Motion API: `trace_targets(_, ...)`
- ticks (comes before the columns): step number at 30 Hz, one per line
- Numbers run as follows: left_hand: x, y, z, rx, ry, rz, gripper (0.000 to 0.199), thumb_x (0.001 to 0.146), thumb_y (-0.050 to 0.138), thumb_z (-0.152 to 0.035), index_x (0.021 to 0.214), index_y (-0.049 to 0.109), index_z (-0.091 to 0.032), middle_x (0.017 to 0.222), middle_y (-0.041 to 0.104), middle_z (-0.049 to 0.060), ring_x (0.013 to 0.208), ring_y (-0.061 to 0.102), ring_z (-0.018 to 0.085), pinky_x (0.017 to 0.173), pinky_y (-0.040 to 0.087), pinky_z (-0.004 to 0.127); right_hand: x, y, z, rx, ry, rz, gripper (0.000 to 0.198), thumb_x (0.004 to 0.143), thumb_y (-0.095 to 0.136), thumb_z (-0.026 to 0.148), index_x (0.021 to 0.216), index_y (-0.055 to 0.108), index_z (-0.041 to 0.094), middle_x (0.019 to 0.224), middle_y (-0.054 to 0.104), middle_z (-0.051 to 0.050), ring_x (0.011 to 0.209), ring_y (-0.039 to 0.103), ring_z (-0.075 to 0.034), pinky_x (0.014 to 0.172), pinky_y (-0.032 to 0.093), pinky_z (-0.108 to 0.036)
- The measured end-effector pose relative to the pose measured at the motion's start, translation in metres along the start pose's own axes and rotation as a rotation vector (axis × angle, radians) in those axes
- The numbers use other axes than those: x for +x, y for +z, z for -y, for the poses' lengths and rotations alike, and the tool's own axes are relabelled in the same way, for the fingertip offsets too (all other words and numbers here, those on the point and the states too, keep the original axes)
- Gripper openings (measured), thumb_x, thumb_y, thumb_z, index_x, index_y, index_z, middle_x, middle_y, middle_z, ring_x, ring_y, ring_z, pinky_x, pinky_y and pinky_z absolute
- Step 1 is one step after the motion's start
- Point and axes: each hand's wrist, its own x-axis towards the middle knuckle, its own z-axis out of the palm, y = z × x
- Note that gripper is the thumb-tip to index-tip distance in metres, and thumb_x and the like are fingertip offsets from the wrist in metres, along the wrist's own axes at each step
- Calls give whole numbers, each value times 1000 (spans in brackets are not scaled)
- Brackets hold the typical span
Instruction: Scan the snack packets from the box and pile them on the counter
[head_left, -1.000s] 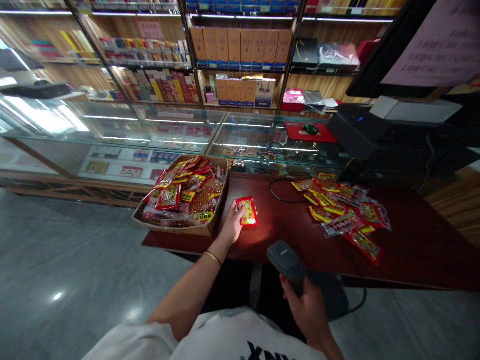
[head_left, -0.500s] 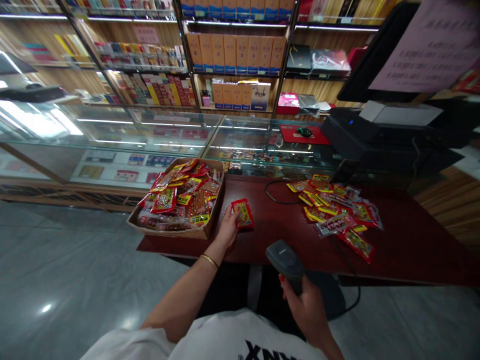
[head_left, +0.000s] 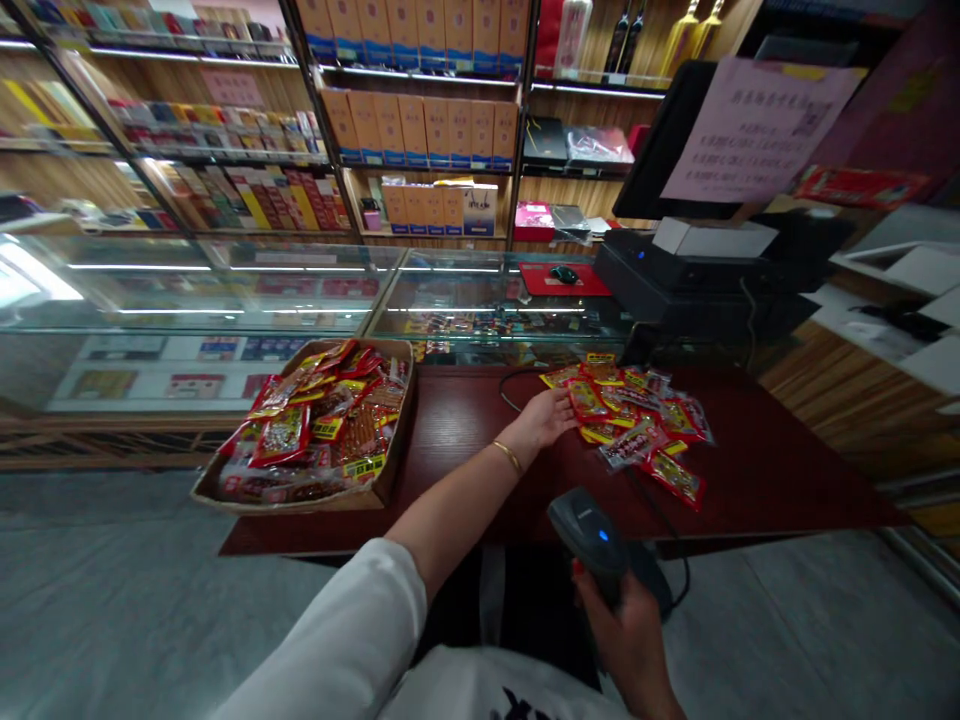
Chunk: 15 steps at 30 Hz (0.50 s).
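Note:
My left hand [head_left: 546,418] reaches over the dark red table with its fingers stretched out. Its fingertips are at the left edge of a red snack packet [head_left: 588,400], which rests on top of a pile of snack packets [head_left: 637,415]. Wrapped around the handle of a dark grey barcode scanner [head_left: 589,530] is my right hand [head_left: 626,625], low at the table's front edge. A blue light shows on the scanner. On the left, a cardboard box [head_left: 397,445] holds many red and yellow snack packets [head_left: 322,420].
Behind the table [head_left: 450,430] runs a glass display counter [head_left: 330,290], with a mouse [head_left: 564,273] on a red pad. A monitor [head_left: 660,140] with a pink notice stands at the right above a black machine [head_left: 682,290]. A black cable [head_left: 517,378] lies near the pile.
My left hand has moved right from beside the box to the pile, bringing the red packet there. The blue light on the scanner has come on. The view has shifted right.

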Motion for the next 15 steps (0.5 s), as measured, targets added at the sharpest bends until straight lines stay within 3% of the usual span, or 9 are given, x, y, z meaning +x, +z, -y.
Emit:
trace_targets(2,-9,-2,-2,37,47,-40,18,86,63,-13,104,67,-15,100,71,9,87,68,16,93,55,35,-2,-1,1,7,7,-3,61,84,59,76,83,78,18,61,74,-7,57,70,-26,62,56,-33)
trace_targets(4,-32,-20,-3,102,152,-96,23,85,64,-10,107,67,-17,107,72,8,88,67,14,95,53,33,-4,-1,-3,3,8,36,62,83,59,78,80,77,19,63,75,-8,60,71,-26,63,56,-33)
trace_targets(6,-69,-52,-7,297,385,-133,25,86,61,-10,109,68,-19,112,73,8,93,68,15,96,52,31,-4,1,-10,-12,21,103,63,81,59,80,80,77,20,66,77,-9,62,73,-27,62,55,-33)
trace_targets(8,-115,-93,-21,641,692,-194,27,88,59,-13,111,70,-19,115,74,9,102,69,17,98,51,31,-3,6,-17,-26,28,156,64,81,59,82,80,76,20,71,79,-10,67,75,-28,63,55,-32)
trace_targets(10,-165,-137,-45,993,866,-367,28,90,58,-17,115,71,-21,115,75,9,106,69,20,100,51,34,-1,11,-20,-25,7,196,63,82,58,80,82,76,20,75,80,-10,70,76,-28,64,55,-32)
trace_targets(12,-209,-180,-71,1332,839,-643,27,90,59,-20,111,74,-21,114,76,10,110,69,25,101,49,38,3,17,-18,-8,-39,249,60,84,59,77,83,77,20,74,80,-10,69,76,-27,65,56,-31)
trace_targets(13,-227,-198,-83,1488,756,-739,23,89,60,-23,107,76,-21,110,77,12,108,70,28,99,50,40,4,20,-16,4,-67,273,59,84,60,76,84,77,20,73,80,-9,67,76,-27,65,57,-31)
trace_targets(15,-248,-222,-99,1714,502,-815,19,88,62,-27,98,78,-23,102,79,12,102,72,31,92,52,39,8,24,-10,26,-120,292,56,85,61,74,85,78,20,72,79,-9,65,76,-27,65,58,-31)
